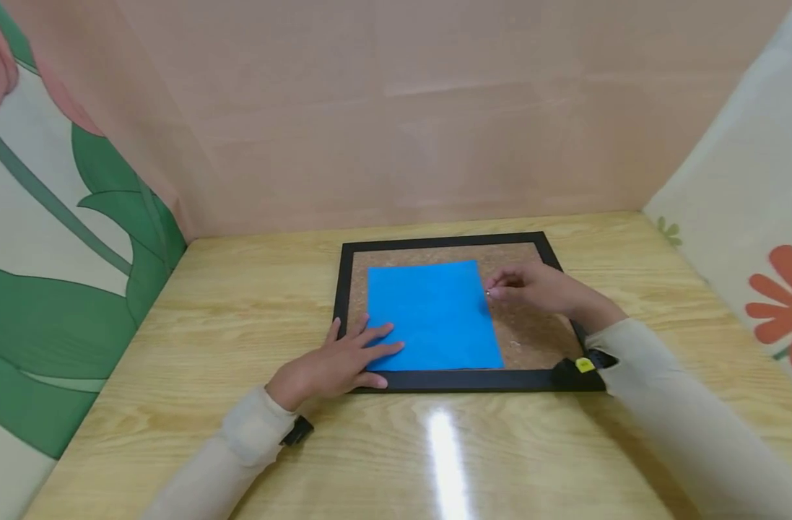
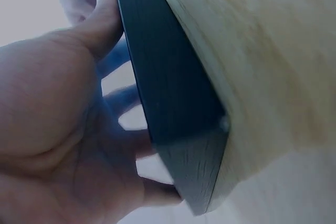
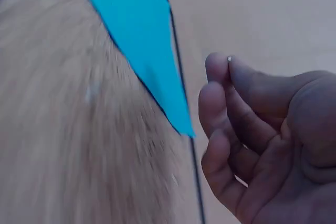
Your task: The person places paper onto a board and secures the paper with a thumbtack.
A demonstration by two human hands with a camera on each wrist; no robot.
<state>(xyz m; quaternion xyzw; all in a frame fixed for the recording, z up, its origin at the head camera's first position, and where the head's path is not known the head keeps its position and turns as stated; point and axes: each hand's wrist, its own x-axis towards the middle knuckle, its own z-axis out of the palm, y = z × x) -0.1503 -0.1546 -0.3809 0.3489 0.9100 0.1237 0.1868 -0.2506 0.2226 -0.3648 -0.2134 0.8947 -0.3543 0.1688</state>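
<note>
A blue sheet of paper (image 1: 428,318) lies on a black-framed corkboard (image 1: 525,336), towards its left side. My left hand (image 1: 333,365) is spread over the paper's lower left corner, fingers straight and the thumb on the frame. In the left wrist view this hand (image 2: 58,124) reaches over the side of the frame (image 2: 163,66). By the paper's right edge, my right hand (image 1: 532,287) pinches a tiny pin (image 3: 229,59) between thumb and forefinger; most of the pin is hidden. The right wrist view has the other fingers (image 3: 212,106) curled loosely.
Some small clear bits (image 1: 515,344) lie on the cork at the lower right. The board rests on a light wooden table (image 1: 253,303) with a pink cloth (image 1: 396,123) behind it. Patterned panels (image 1: 746,238) stand on both sides.
</note>
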